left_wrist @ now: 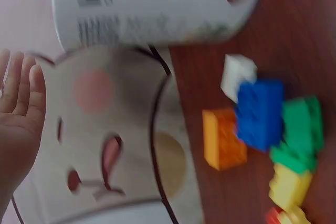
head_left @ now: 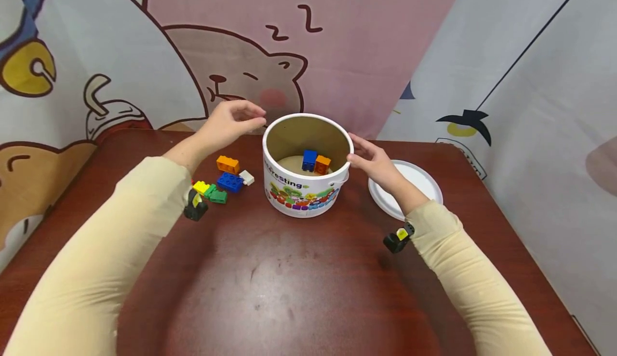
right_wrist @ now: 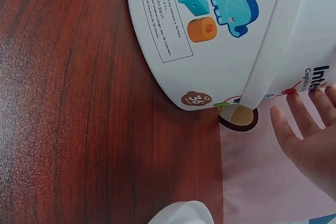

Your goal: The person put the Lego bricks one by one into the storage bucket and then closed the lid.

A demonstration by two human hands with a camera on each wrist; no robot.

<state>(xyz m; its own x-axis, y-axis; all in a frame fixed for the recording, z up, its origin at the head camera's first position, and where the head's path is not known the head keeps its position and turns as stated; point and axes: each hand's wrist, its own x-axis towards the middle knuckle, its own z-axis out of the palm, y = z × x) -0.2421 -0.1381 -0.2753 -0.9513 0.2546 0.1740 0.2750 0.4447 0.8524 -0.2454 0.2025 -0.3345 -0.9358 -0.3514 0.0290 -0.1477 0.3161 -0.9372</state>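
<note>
A white bucket (head_left: 301,192) with coloured pictures and lettering on its wall stands upright on the table. Inside it lie a blue brick (head_left: 309,160) and an orange brick (head_left: 322,165). My left hand (head_left: 225,127) is raised just left of the rim, empty, its fingers extended in the left wrist view. At the right rim, my right hand (head_left: 378,169) touches the bucket with spread fingers, the thumb toward the front. Left of the bucket lie another orange brick (head_left: 227,164), a blue brick (head_left: 230,182) and a white brick (head_left: 247,178).
Green bricks (head_left: 218,197) and a yellow brick (head_left: 201,187) lie by my left wrist, with a bit of red beside them. A round white lid (head_left: 424,182) lies flat under my right forearm. Behind the table (head_left: 289,286) hangs a printed cloth (head_left: 356,40).
</note>
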